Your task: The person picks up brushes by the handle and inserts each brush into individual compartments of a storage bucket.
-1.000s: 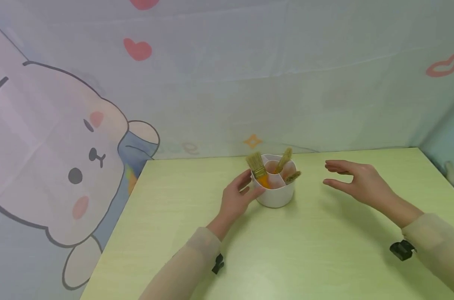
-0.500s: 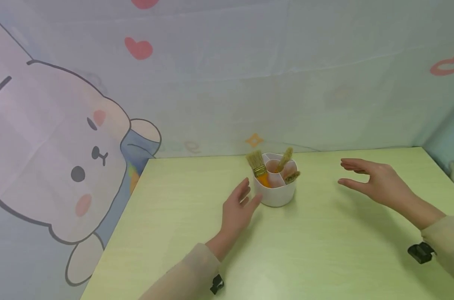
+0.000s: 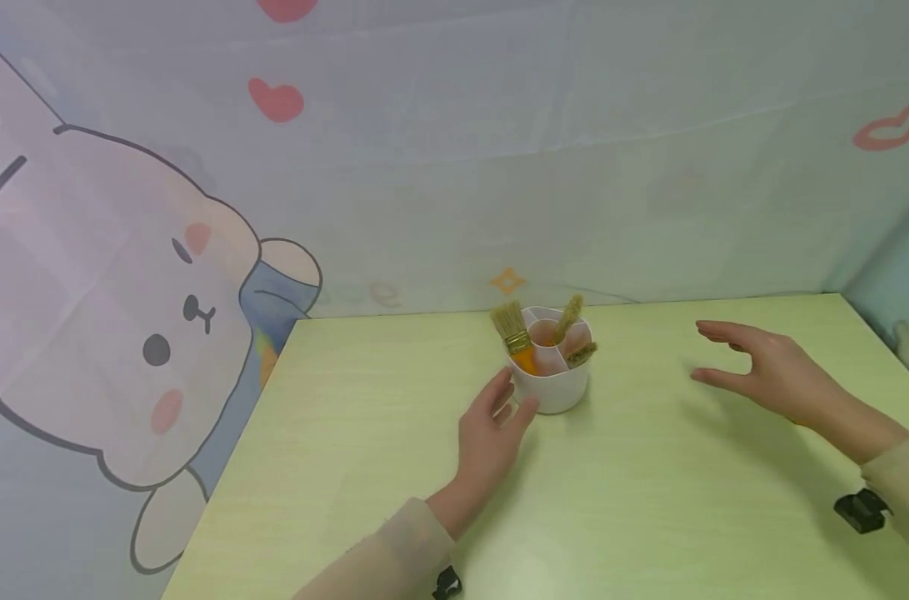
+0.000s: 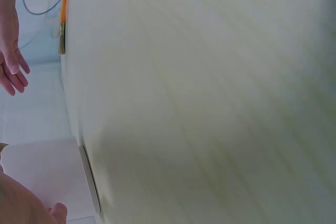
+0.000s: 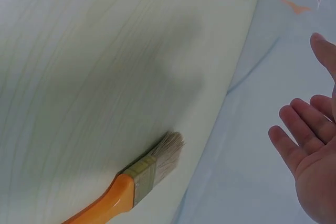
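Note:
A white divided holder (image 3: 555,392) stands on the pale green table (image 3: 394,467) near its far edge. Three brushes stick up from it: a flat brush with an orange handle (image 3: 516,337) and two thinner ones (image 3: 569,317). My left hand (image 3: 517,392) lies open just left of the holder, its fingertips close to the wall, and holds nothing. My right hand (image 3: 700,352) hovers open to the right of the holder, well apart from it. In the right wrist view another orange-handled brush (image 5: 142,182) lies on the table by its edge, below my right hand's fingers (image 5: 302,140).
A printed cloth backdrop (image 3: 454,167) with a cartoon bear (image 3: 124,317) rises behind and to the left of the table. The left wrist view shows bare tabletop (image 4: 210,103), with the lying brush (image 4: 63,19) and my right hand (image 4: 10,66) far off.
My left hand has come off the holder's side and slid back toward me. My right hand has drifted further right, away from the holder. The holder stays put.

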A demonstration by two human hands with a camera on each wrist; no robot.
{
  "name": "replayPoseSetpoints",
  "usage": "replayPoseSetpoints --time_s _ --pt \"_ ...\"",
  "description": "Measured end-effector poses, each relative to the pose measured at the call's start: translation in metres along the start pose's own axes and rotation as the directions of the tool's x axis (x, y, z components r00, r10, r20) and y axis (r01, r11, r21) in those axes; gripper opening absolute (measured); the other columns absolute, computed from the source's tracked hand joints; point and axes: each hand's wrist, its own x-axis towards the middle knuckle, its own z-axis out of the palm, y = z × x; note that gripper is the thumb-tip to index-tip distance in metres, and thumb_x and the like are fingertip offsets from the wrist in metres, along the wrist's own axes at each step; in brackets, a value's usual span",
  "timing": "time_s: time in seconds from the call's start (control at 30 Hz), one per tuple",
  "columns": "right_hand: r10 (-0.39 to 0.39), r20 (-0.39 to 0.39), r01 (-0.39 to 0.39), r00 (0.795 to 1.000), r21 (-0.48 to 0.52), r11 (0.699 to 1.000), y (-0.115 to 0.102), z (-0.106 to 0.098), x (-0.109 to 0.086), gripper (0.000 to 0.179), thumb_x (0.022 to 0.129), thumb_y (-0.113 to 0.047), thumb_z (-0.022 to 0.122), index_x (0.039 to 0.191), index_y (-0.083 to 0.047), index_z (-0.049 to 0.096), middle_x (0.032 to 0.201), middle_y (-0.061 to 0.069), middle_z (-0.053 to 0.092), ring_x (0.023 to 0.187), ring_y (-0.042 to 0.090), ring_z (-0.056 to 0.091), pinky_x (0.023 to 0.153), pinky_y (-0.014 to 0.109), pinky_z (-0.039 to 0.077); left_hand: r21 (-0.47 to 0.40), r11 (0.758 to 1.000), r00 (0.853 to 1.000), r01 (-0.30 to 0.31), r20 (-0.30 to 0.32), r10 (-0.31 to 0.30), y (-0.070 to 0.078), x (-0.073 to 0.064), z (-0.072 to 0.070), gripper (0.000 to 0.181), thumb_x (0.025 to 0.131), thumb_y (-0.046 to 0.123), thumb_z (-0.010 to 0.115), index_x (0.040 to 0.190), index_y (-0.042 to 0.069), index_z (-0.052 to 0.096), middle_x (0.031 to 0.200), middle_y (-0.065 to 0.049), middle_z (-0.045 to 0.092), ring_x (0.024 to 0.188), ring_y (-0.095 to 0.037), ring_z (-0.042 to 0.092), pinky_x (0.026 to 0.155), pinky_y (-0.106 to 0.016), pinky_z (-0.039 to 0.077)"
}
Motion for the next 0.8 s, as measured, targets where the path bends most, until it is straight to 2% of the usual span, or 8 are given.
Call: replayPoseSetpoints --time_s 0.3,0.57,0.8 --pt "0.020 0.021 -0.020 1.000 -0.004 1.000 0.011 -0.004 -0.006 0.079 0.082 -0.054 0.069 0.146 -0.015 0.042 0.148 0.009 0.043 0.126 0.043 0.045 0.096 0.053 0.041 0.020 1.000 1.000 0.012 -0.002 -0.012 0.000 0.005 0.006 0.065 0.086 0.038 0.073 0.142 0.018 0.048 0.142 0.008 0.051 0.127 -0.010 0.051 0.101 -0.035 0.048" --pt "-0.008 0.020 0.009 1.000 -0.053 0.999 0.019 -0.007 -0.010 0.082 0.083 -0.051 0.071 0.146 -0.008 0.040 0.147 0.017 0.042 0.114 0.048 0.054 0.093 0.057 0.043 0.033 0.999 1.000 -0.013 -0.005 0.013 -0.002 0.014 0.004 0.066 0.086 0.035 0.073 0.143 0.017 0.046 0.143 0.004 0.049 0.128 -0.015 0.051 0.101 -0.039 0.049" --pt "0.023 0.086 -0.017 0.996 -0.064 0.998 0.029 -0.009 -0.012 0.089 0.085 -0.053 0.067 0.151 -0.007 0.030 0.149 0.025 0.035 0.117 0.057 0.045 0.089 0.065 0.043 0.042 0.999 1.000 -0.014 0.002 0.014 -0.005 0.024 0.002 0.066 0.085 0.032 0.075 0.143 0.019 0.046 0.143 0.006 0.049 0.129 -0.013 0.050 0.100 -0.038 0.049"
